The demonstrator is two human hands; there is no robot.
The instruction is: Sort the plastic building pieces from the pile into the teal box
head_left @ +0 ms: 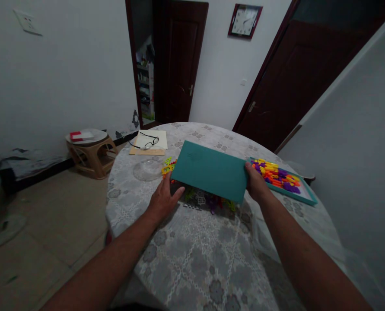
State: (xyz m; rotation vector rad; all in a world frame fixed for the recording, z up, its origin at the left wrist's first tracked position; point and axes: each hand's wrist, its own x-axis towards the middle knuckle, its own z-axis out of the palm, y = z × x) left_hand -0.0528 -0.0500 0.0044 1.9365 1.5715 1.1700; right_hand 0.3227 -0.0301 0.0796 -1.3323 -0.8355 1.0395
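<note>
A teal box (210,170), turned upside down and tilted, is lifted a little over the round table (192,255). My left hand (164,197) grips its near left edge and my right hand (255,183) grips its right end. Small coloured plastic pieces (208,199) lie on the cloth under the box, and a few more (167,166) show past its left corner. To the right lies a teal tray (300,195) filled with orange, yellow and purple pieces (278,175).
A clear glass dish (147,170) sits left of the box. Behind it lie glasses (148,141) on a sheet of paper. A low stool (91,153) stands on the floor at the left. A white wall runs close along the table's right side.
</note>
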